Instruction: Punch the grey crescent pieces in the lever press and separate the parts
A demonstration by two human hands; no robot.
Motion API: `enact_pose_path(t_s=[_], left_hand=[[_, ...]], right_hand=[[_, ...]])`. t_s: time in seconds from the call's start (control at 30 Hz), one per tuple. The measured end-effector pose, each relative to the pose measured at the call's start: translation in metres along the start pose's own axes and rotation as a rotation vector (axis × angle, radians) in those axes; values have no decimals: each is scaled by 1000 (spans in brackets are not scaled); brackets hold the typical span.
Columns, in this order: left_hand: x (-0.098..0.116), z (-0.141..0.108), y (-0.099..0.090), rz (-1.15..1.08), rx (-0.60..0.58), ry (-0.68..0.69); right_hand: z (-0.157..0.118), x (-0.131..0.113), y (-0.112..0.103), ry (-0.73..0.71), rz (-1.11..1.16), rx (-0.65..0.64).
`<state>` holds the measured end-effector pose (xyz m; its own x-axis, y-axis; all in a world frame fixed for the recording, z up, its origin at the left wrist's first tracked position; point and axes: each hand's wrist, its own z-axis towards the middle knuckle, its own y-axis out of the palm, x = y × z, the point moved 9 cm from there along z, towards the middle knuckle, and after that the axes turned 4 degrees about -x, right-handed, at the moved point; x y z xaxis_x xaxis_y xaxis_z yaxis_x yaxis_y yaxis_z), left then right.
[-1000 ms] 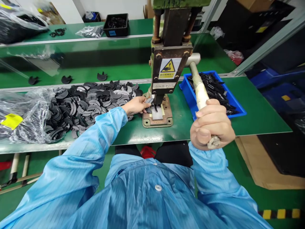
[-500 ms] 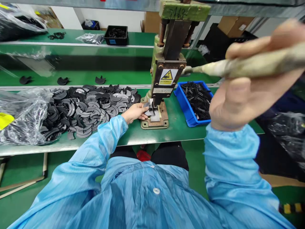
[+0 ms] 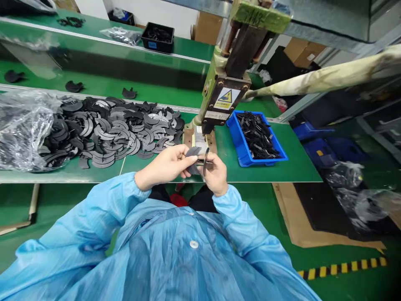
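Some curved grey pieces (image 3: 193, 151) sit in the gripping fingers of the left hand (image 3: 167, 166); the right hand (image 3: 217, 174) pinches a dark strip (image 3: 205, 161).

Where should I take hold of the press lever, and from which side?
I'd close the fingers around the pale outer stretch of the lever, coming from the right with the right hand: the bar slants up and outward from the press to that side. Its far end is out of view.

Curved pieces (image 3: 120, 130) are dark grey, the tray (image 3: 238, 146) blue, the floor tape (image 3: 333, 269) yellow-black striped.
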<state>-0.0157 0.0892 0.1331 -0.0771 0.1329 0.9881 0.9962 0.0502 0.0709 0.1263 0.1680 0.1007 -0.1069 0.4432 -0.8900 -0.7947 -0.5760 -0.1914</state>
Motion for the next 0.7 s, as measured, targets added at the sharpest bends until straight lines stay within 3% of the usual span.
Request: enact_pose_path(t_s=[0.17,0.27,0.4,0.47,0.6,0.7], left_hand=[[-3,-6,10,13,27,-15],[-3,-4,15,-15,-14,-54],[-10,3,19,-64,-139,-139],[-13,7,12,-50,-137,-148],[-17,7,-3,67,-72,-116],[2,-2,-18,281,145,65]], right_hand=[[-4,-13,1,-30,-56,77],[-9,-16,1,-65,-102,83],[-12,-24,2,-131,-175,46],[-9,-30,1,-165,-228,-15],[-3,-40,-2,-238,-354,-170],[-2,-42,-4,-276,-440,-225]])
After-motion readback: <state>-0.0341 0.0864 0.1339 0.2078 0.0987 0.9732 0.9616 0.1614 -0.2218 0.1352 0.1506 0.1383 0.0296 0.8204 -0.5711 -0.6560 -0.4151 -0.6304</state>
